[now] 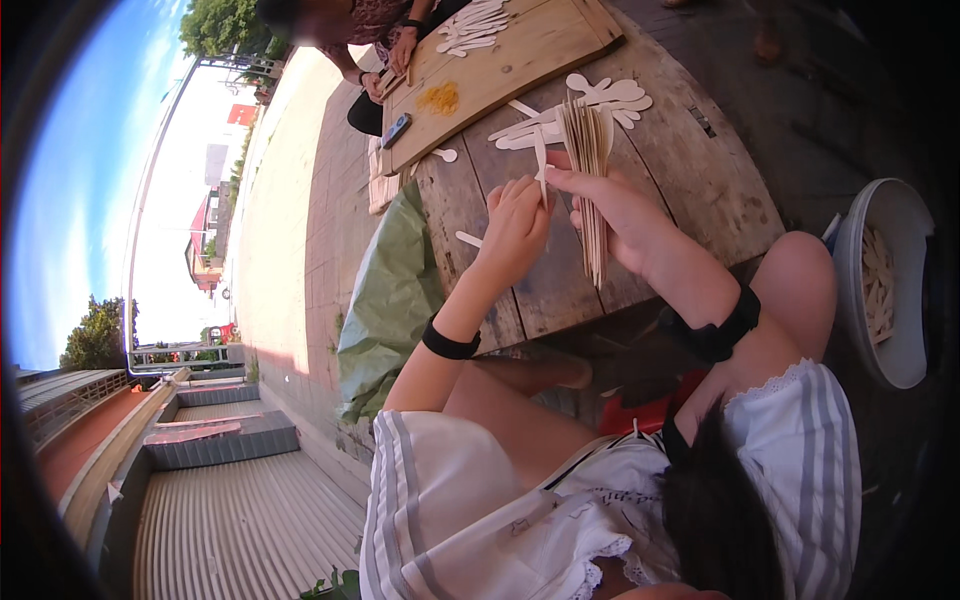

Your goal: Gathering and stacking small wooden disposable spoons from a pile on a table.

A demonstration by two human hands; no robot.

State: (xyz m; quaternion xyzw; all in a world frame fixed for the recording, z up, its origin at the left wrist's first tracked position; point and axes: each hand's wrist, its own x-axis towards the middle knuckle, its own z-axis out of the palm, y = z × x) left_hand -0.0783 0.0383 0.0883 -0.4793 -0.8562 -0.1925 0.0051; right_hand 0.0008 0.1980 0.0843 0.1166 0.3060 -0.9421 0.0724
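Observation:
My right hand (622, 215) is closed around a thick upright bundle of thin wooden spoons (590, 165), seen mostly edge-on. Just left of the bundle, my left hand (517, 225) pinches a single pale wooden spoon (541, 160) between thumb and fingers. The right thumb reaches across to that single spoon and seems to touch it. Beyond both hands, loose wooden spoons (622, 92) lie overlapping on the plank table (690, 160). Another pale wooden piece (467, 239) lies beside my left wrist, partly hidden.
A raised wooden board (530, 65) across the table carries a spoon pile (475, 25) and yellow rubber bands (437, 97). A co-worker's hands (400, 52) work at its far edge. Green sheeting (395, 300) hangs left; a bucket (905, 365) holding wooden pieces stands right.

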